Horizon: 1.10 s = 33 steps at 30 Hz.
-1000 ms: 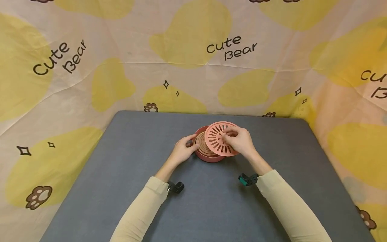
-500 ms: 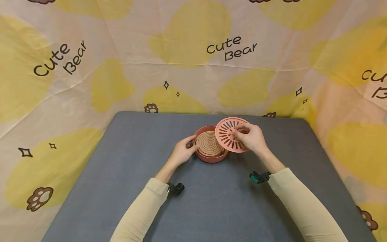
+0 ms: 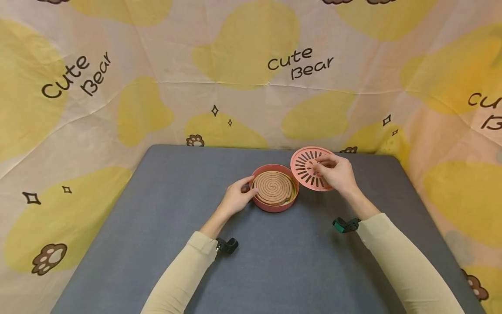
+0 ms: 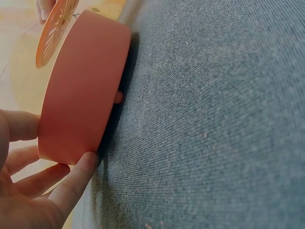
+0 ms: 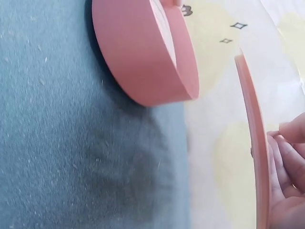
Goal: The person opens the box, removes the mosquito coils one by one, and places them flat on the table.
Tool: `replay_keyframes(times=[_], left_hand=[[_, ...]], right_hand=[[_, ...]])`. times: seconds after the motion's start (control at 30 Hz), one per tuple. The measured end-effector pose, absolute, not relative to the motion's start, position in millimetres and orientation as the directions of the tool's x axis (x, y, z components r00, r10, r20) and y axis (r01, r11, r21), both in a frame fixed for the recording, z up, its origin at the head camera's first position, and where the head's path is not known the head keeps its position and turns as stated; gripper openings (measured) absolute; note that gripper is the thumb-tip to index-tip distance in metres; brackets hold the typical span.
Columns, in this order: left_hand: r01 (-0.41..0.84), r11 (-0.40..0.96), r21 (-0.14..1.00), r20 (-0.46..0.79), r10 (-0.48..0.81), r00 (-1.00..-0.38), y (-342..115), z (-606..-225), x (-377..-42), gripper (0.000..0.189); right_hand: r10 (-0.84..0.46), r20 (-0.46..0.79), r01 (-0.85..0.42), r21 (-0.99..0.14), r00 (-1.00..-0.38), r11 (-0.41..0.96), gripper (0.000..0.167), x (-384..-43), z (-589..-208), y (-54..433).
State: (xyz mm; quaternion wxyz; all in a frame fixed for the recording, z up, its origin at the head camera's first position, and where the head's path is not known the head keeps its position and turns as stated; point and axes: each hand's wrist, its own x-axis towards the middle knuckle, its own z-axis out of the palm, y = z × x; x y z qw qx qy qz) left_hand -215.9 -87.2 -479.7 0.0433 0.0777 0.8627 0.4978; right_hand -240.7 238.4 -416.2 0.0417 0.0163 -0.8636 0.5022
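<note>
A round pink mosquito coil box [image 3: 273, 208] stands uncovered on the table, and a brown spiral mosquito coil [image 3: 272, 186] lies inside it. My left hand [image 3: 236, 195] holds the box at its left side; in the left wrist view, the thumb and fingers spread along the curved box wall [image 4: 86, 86]. To the right and above the box, my right hand [image 3: 339, 174] pinches the slotted pink lid [image 3: 303, 172] near its middle and holds it tilted in the air. Edge-on in the right wrist view, the lid [image 5: 255, 129] is apart from the box [image 5: 138, 52].
A blue-grey cloth covers the table [image 3: 259, 270]. Behind and at both sides hangs a yellow and cream curtain [image 3: 243, 56] with printed words and paw marks. Dark bands [image 3: 227, 246] sit at both wrists.
My right hand has carried the lid up and to the right, off the box, uncovering the whole mosquito coil. The left hand and the box have stayed almost where they were.
</note>
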Motion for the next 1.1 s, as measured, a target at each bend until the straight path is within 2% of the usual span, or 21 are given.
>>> replay_keyframes(times=[0.37,0.77,1.1], left_hand=[[0.098,0.509,0.855,0.012,0.171,-0.985,-90,-477,-218,0.051],[0.098,0.52,0.848,0.005,0.176,-0.984,-88,-477,-215,0.053],[0.104,0.509,0.855,0.012,0.181,-0.983,-88,-479,-215,0.053]], right_hand=[[0.084,0.1,-0.048,-0.875,-0.991,0.481,0.035,-268,-428,245],[0.078,-0.005,0.041,-0.88,-0.997,0.473,0.036,-284,-454,251],[0.064,-0.066,0.087,-0.906,-0.996,0.414,0.033,-292,-471,247]])
